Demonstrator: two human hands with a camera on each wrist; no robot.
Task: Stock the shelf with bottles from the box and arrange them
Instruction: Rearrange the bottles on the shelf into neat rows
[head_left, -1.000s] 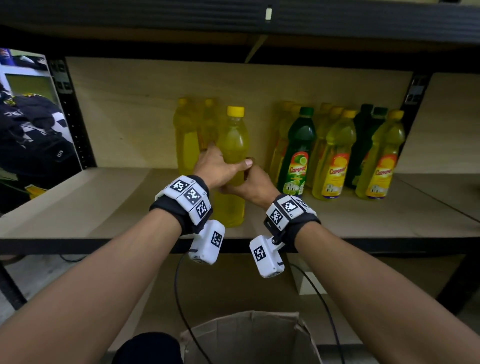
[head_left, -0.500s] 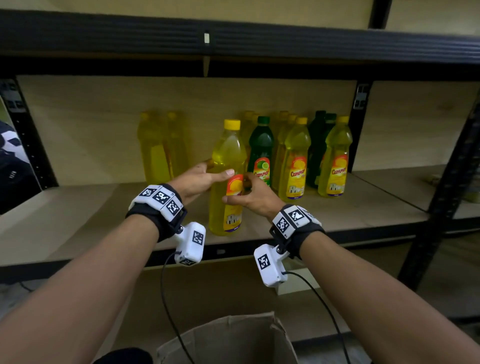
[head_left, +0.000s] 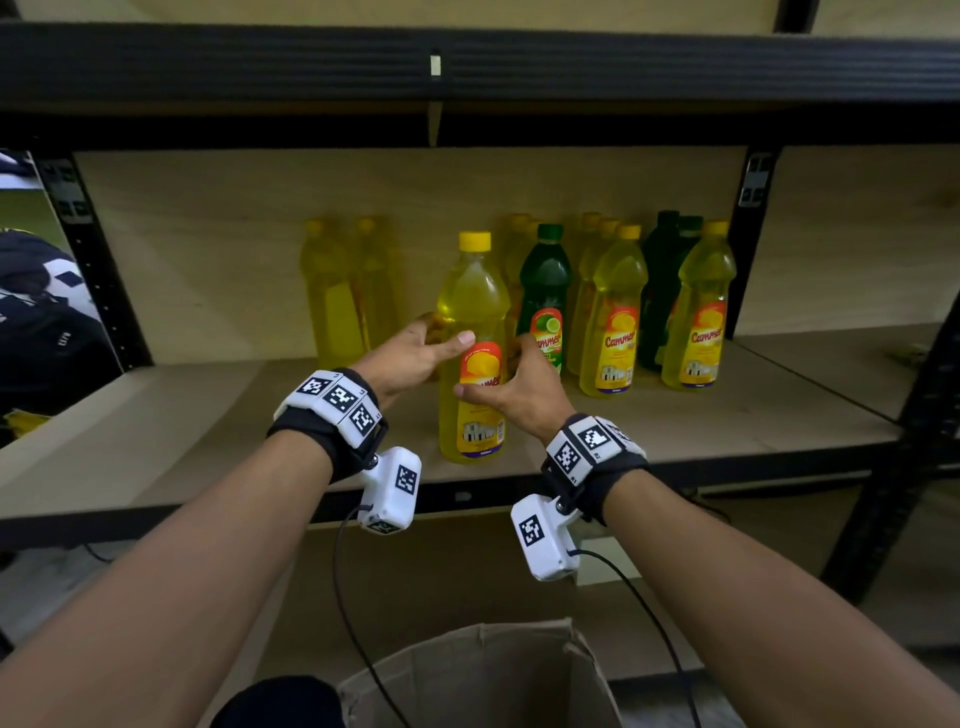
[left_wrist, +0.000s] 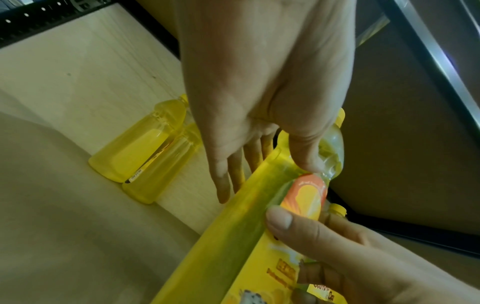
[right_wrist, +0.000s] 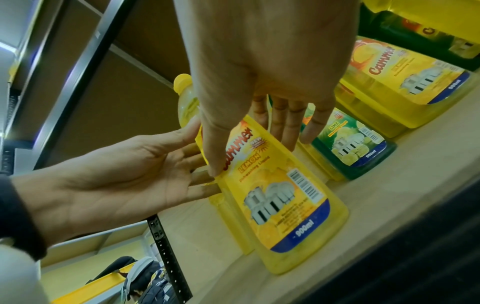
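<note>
The yellow bottle (head_left: 472, 291) at frame centre now shows its orange label (head_left: 480, 374) in front, not its plain back, and stands nearer the green bottle (head_left: 545, 280). The left hand (head_left: 410, 356) is looser, fingers straighter.
</note>
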